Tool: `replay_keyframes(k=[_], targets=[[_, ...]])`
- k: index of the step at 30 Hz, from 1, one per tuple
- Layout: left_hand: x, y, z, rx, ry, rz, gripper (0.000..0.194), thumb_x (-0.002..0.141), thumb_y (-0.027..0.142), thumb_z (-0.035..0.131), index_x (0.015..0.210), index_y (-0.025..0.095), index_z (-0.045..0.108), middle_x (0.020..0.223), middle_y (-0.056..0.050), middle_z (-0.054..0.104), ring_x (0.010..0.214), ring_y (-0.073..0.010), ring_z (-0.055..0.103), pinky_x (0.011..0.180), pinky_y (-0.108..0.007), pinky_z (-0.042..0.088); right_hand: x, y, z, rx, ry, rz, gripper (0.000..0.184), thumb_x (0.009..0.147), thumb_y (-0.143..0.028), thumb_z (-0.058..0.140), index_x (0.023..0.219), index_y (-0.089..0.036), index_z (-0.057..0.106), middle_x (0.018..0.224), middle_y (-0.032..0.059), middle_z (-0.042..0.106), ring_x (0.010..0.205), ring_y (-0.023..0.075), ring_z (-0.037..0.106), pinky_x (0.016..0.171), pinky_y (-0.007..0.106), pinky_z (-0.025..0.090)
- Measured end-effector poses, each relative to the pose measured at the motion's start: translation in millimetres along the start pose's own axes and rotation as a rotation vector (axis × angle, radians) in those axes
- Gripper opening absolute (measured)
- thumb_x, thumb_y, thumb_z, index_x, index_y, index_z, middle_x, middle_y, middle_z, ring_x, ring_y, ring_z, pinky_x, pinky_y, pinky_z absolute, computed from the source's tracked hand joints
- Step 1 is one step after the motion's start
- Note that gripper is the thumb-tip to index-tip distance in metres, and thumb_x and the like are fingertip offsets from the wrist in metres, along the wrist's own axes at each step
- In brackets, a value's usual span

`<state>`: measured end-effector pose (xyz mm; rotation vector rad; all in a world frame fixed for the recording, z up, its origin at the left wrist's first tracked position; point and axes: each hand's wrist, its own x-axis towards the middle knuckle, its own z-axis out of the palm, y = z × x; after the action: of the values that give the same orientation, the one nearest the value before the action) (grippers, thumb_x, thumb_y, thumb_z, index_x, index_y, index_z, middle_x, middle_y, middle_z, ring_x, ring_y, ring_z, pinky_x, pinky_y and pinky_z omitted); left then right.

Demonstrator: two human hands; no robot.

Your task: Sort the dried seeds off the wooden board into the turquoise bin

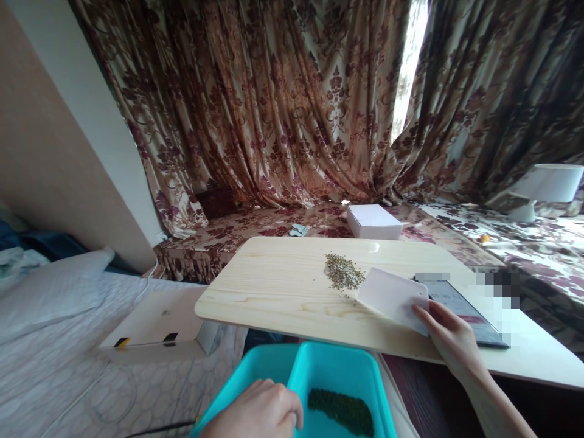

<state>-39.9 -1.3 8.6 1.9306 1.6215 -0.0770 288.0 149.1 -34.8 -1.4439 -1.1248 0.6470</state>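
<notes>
My right hand (pixel 451 337) grips a white plastic scraper card (pixel 395 297), its edge resting on a pale wooden board (pixel 274 286) beside a small heap of greenish seeds (pixel 343 272). My left hand (pixel 258 410) is closed over the rim of a turquoise tray (pixel 337 371) held below the board's front edge. A dark green pile of seeds (pixel 342 409) lies in the tray's right compartment.
A tablet (pixel 465 310) lies on the board to the right of my right hand. A white box (pixel 373 221) sits behind the board on patterned fabric. Patterned curtains (pixel 292 103) hang at the back. A flat white box (pixel 157 319) lies on the bed at the left.
</notes>
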Motion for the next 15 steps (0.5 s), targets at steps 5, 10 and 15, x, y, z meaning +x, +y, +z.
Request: replay_keyframes(k=[5, 10, 15], targets=[[4, 5, -5.6, 0.026, -0.019, -0.039, 0.033, 0.088, 0.016, 0.038, 0.096, 0.023, 0.069, 0.108, -0.004, 0.068, 0.104, -0.0228, 0.057, 0.091, -0.031, 0.039, 2, 4, 1, -0.04, 0.004, -0.031, 0.03, 0.054, -0.044, 0.072, 0.073, -0.022, 0.074, 0.076, 0.0032, 0.079, 0.076, 0.029, 0.073, 0.062, 0.033, 0.056], [14, 9, -3.5, 0.014, 0.031, 0.018, 0.032, 0.088, 0.019, 0.038, 0.095, 0.023, 0.068, 0.105, -0.004, 0.069, 0.102, -0.0246, 0.056, 0.09, -0.034, 0.04, 1, -2, 2, -0.042, 0.003, 0.014, 0.028, 0.052, -0.043, 0.072, 0.07, -0.023, 0.073, 0.074, 0.0025, 0.078, 0.077, 0.0297, 0.073, 0.062, 0.033, 0.056], [22, 9, -2.1, 0.016, 0.011, 0.042, 0.035, 0.09, 0.02, 0.035, 0.097, 0.023, 0.07, 0.102, -0.004, 0.07, 0.1, -0.0252, 0.057, 0.089, -0.036, 0.041, -1, -6, 2, -0.046, -0.003, 0.066, 0.028, 0.048, -0.043, 0.072, 0.069, -0.024, 0.073, 0.076, 0.003, 0.078, 0.085, 0.0308, 0.071, 0.066, 0.032, 0.056]])
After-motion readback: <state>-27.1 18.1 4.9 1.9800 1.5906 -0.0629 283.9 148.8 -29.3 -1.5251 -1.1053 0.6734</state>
